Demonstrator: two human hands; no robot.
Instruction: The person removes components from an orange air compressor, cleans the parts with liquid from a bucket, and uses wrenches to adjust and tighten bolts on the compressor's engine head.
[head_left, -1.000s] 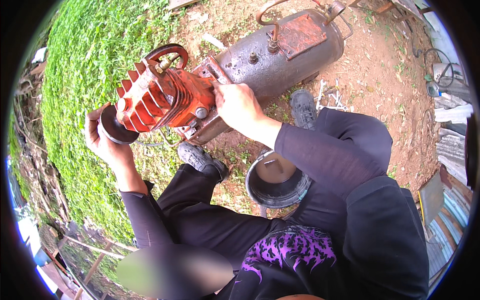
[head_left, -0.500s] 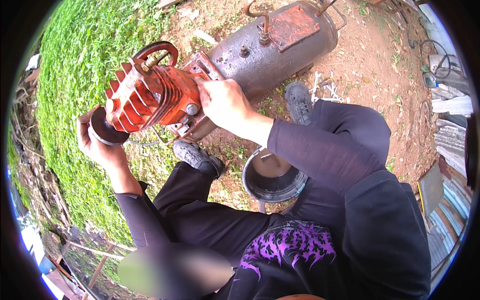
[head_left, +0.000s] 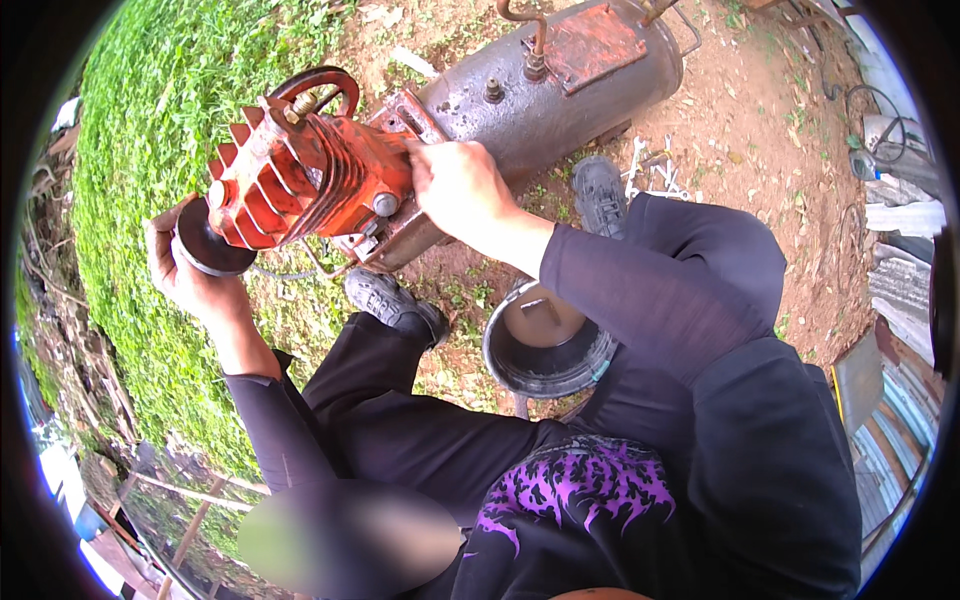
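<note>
A red, finned compressor pump (head_left: 310, 185) lies at one end of a dark, rusty air tank (head_left: 530, 100), with a flywheel (head_left: 345, 88) on its far side. My left hand (head_left: 190, 270) curls around a round black air filter (head_left: 210, 240) at the pump's left end. My right hand (head_left: 460, 185) is closed at the pump's right end, by the mounting plate (head_left: 410, 115); its fingertips are partly hidden against the red casting. A large bolt head (head_left: 385, 204) shows on the pump's near side, left of my right hand.
Between my legs stands a black bucket (head_left: 545, 365) with murky liquid and something in it. Several wrenches (head_left: 660, 175) lie on the dirt beyond my right shoe (head_left: 600, 195). Grass (head_left: 150, 130) covers the left side; metal sheets (head_left: 900, 270) line the right.
Both hands keep their places on the pump and the filter. The right hand's fingers have shifted slightly; the view has moved a little.
</note>
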